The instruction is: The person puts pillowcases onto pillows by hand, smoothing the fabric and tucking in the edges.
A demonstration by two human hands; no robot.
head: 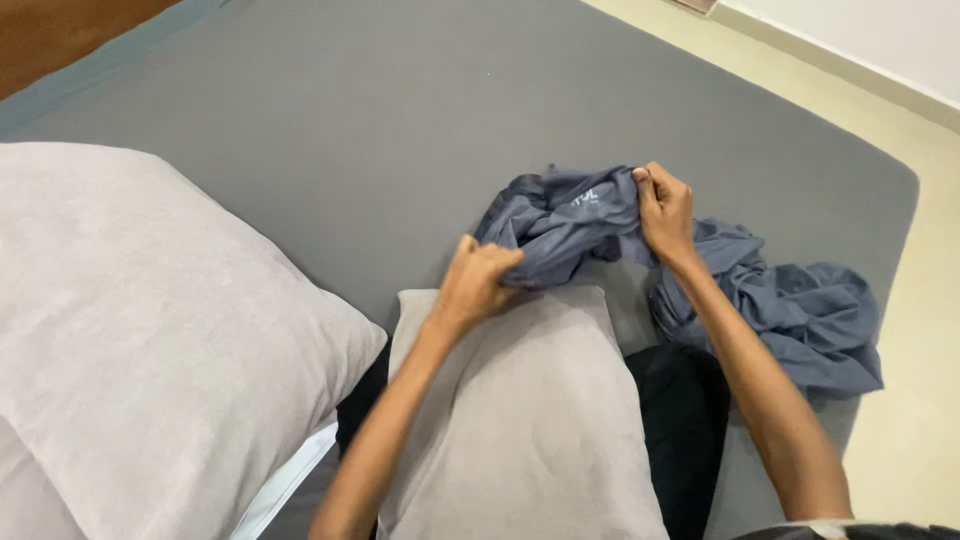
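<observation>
Your left hand (478, 280) pinches one bunched edge of the grey garment (680, 270), your right hand (665, 212) grips another, fingers clenched on cloth. Garment is crumpled on the grey mattress (350, 130), just past the small pillow (520, 420) on your lap. Nothing flattened or folded yet; all straightening left. Big pillow (150, 340) sits left.

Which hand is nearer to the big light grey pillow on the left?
Left. The left hand grips the blue-grey garment just right of the big pillow. The right hand pinches the garment farther right, well away from it.
</observation>
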